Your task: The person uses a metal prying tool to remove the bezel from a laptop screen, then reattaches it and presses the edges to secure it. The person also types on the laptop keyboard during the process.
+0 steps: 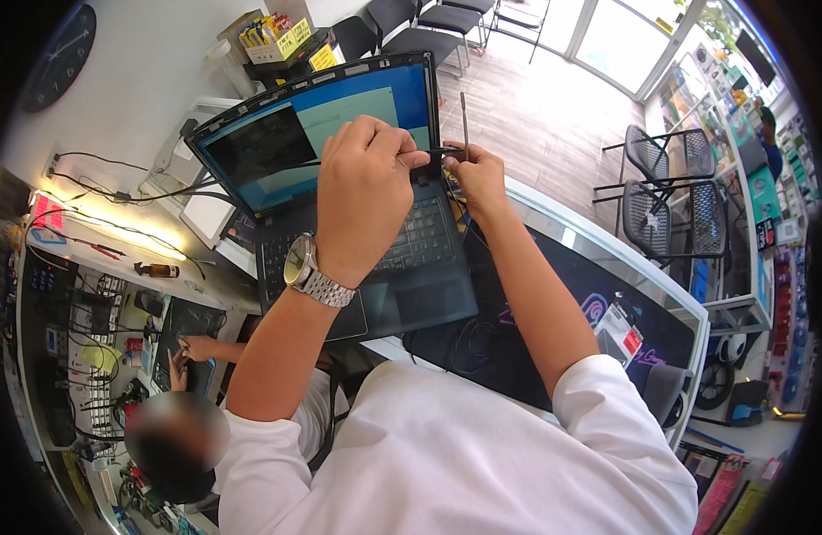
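An open black laptop [426,303] stands on the counter with its screen [250,147] lit. The screen's front bezel is off, so bare edges and small fittings show along the top. My left hand [362,183], with a metal wristwatch, is closed in front of the screen, thumb and finger pinched at a thin dark strip [436,152]. That strip runs across to my right hand [478,181] by the screen's right edge. A slim metal rod-like tool [464,120] points up from the right hand's closed fingers. My left hand hides part of the screen and keyboard.
A glass-edged counter [687,312] extends right, with a dark mat [554,276], a small package [618,332] and coiled cable on it. At lower left another person [175,441] works at a cluttered bench. Black chairs [647,218] stand beyond. Cables [126,192] hang along the left wall.
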Demonstrator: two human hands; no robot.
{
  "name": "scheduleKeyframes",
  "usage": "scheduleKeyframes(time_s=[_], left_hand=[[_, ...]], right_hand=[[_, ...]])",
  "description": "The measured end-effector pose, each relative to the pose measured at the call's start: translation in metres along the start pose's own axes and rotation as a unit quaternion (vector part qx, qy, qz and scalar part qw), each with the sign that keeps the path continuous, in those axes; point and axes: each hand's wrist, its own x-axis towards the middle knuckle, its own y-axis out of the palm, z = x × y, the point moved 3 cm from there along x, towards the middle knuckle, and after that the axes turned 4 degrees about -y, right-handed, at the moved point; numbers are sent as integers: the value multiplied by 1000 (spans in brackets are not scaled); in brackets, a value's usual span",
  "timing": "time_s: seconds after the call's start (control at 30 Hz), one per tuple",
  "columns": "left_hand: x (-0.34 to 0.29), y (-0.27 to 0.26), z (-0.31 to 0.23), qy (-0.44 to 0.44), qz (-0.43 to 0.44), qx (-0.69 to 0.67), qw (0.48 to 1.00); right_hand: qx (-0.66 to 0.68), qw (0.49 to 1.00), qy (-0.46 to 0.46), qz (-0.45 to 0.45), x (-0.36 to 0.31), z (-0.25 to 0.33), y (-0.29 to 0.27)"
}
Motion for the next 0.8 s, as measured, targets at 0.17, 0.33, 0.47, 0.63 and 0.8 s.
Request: scheduleKeyframes(time_s=[0.17, 0.33, 0.47, 0.63, 0.8], left_hand=[[8, 3, 1, -34, 14, -19, 999], [17, -1, 4, -16, 5, -5, 1000], [14, -6, 2, -20, 9, -8, 1000], [-13, -20, -12, -21, 30, -5, 999], [-66, -49, 4, -19, -63, 19, 998]], right_hand=[[-71, 997, -17, -11, -2, -17, 3], [-134, 984, -117, -3, -4, -21, 2], [-136, 987, -88, 17, -10, -23, -5], [-74, 993, -69, 68, -12, -24, -9], [-95, 991, -82, 54, -19, -38, -15]])
